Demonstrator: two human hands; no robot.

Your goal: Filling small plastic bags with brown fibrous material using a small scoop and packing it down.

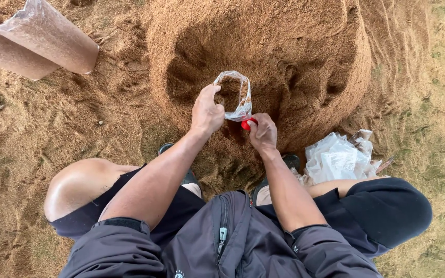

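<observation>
Grips clenched: our left hand (207,110) pinches one clear plastic bag (237,98) open, our right hand (262,133) grasps one red scoop (248,123); two filled bags (37,44) lie nearby.

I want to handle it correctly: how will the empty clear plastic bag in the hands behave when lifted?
The clear bag looks thin and crumpled, so probably floppy and very light. Its mouth stays open only where the left hand and right hand hold it, so it would likely collapse.
</observation>
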